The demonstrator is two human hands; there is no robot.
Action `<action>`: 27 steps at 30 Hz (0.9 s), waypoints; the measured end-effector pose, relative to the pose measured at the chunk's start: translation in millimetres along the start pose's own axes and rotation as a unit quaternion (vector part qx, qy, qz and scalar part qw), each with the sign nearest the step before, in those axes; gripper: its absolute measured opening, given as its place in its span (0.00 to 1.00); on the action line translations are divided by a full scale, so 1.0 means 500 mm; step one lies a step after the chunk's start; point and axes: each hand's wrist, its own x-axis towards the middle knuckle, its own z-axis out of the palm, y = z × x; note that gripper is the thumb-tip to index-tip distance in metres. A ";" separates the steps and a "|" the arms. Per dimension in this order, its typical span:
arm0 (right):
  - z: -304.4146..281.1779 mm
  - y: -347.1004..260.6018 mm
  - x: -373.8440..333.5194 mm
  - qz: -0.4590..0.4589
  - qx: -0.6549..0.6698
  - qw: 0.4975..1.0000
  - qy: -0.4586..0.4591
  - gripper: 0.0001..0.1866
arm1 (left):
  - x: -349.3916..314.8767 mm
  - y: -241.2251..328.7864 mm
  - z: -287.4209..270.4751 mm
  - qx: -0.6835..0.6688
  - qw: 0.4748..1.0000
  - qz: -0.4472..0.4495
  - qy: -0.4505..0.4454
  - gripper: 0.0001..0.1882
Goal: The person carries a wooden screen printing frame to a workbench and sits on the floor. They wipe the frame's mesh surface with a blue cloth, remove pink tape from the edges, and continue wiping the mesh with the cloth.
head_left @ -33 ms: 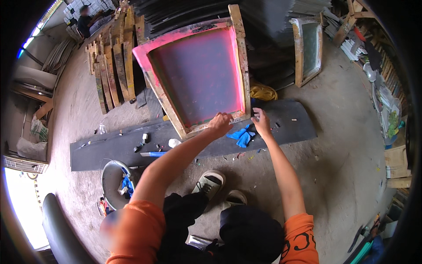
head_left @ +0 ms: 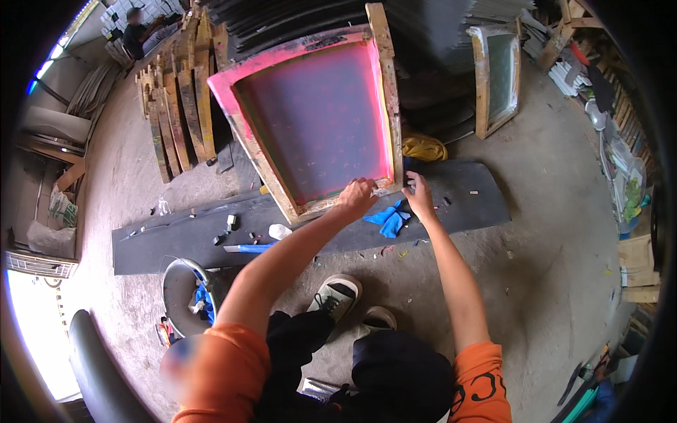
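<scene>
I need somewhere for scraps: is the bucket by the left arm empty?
Not empty: blue material shows inside the bucket. How full it is, I cannot tell.

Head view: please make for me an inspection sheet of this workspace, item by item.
Surface: long black board on the floor; small debris on it.
Main item: pink-stained framed screen, lower edge over the board.
Clutter: blue cloth, white lump and blue tool on the board.
Hands: left hand at the screen's lower edge; right hand near its lower right corner, contact unclear.
Cables: nothing seen.
Surroundings: bucket, wooden slats, second frame, seated person.
</scene>
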 end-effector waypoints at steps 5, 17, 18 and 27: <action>0.024 0.062 0.015 0.010 0.082 0.997 0.009 0.23 | 0.066 0.061 0.073 -0.158 0.976 -0.056 0.141 0.14; 0.027 0.058 0.008 0.041 0.184 0.982 -0.006 0.23 | 0.074 0.036 0.090 -0.088 0.979 0.039 0.179 0.10; 0.027 0.047 0.009 0.045 0.189 0.981 -0.016 0.24 | 0.078 0.029 0.087 -0.083 0.979 0.061 0.175 0.09; 0.012 0.007 0.019 -0.046 0.017 0.998 -0.039 0.29 | 0.075 -0.002 0.016 0.060 0.990 0.082 0.102 0.07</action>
